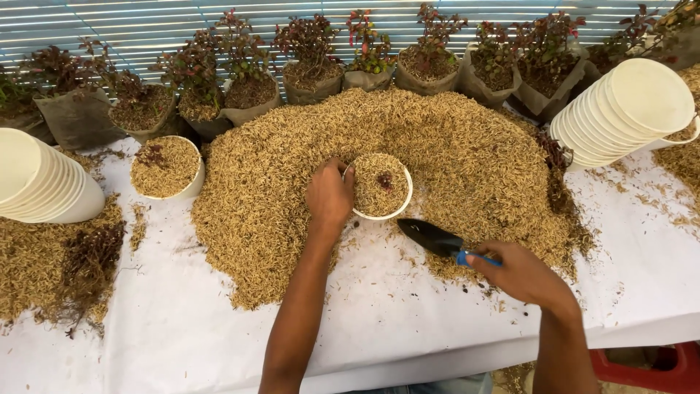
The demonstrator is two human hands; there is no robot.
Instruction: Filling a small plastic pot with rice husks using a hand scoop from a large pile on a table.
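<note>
- A table covered with a white sheet is being shown across the whole frame, seen from above.
- A wide, arch-shaped heap of golden husk is lying over the middle of the sheet.
- A row of small red-leaved plants in soil-filled bags is standing along the top edge, behind the heap.
- Two stacks of white pots are lying on their sides: one at the left edge, one at the upper right.
- A filled white pot is sitting at the left of the heap.
- A second white pot, full of husk, is being gripped by its left rim at the centre by the left hand.
- A black trowel with a blue handle is being grasped, fingers clenched round the handle, by the right hand, lower right of centre, blade pointing towards the pot.
</note>
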